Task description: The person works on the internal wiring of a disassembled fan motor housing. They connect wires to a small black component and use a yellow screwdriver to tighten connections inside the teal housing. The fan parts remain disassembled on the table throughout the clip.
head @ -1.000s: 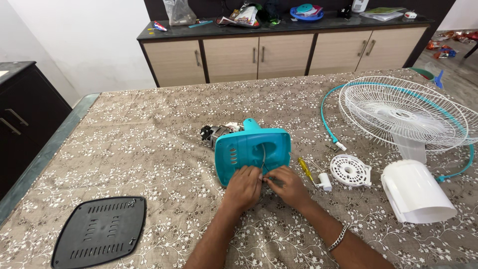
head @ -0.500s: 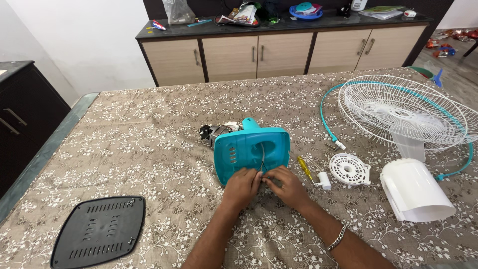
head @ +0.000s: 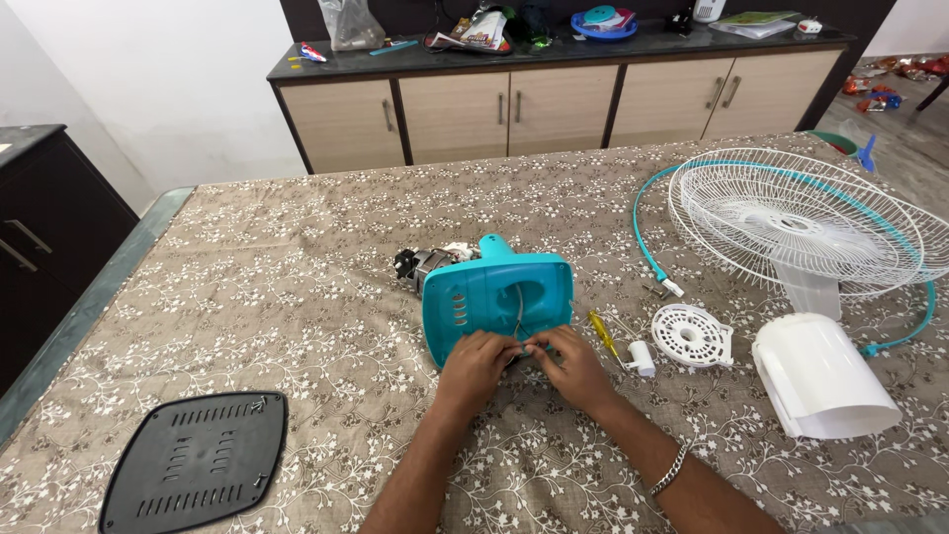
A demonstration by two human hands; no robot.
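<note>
**Head view: fan parts on a covered table**

I log one view only, from the head camera.

- Housing: teal, mid-table, tilted up with its open face toward me; a thin wire hangs inside the opening. Motor juts from its far left side.
- Left hand: fingers curled at the housing's near lower edge, pinching something small there; I cannot tell what.
- Right hand: fingers bent, touching the left hand's fingertips at the same edge; grip unclear. A bracelet sits on that wrist.
- Screwdriver: yellow handle, just beside the right hand, on its right.
- White disc: slotted, near the screwdriver, apart from both hands.
- White cover: curved, lying near the table's right side.
- Grille: white wire, far right, overhanging toward the right edge; a teal rim ring loops around its left side.
- Black plate: vented, near the table's near-left corner, well apart from the hands.
- Table: floral cloth; I see open cloth left of the housing, behind it up to the far edge, and between my forearms and the plate.
- Cabinet: beyond the far edge, cluttered top.
</note>
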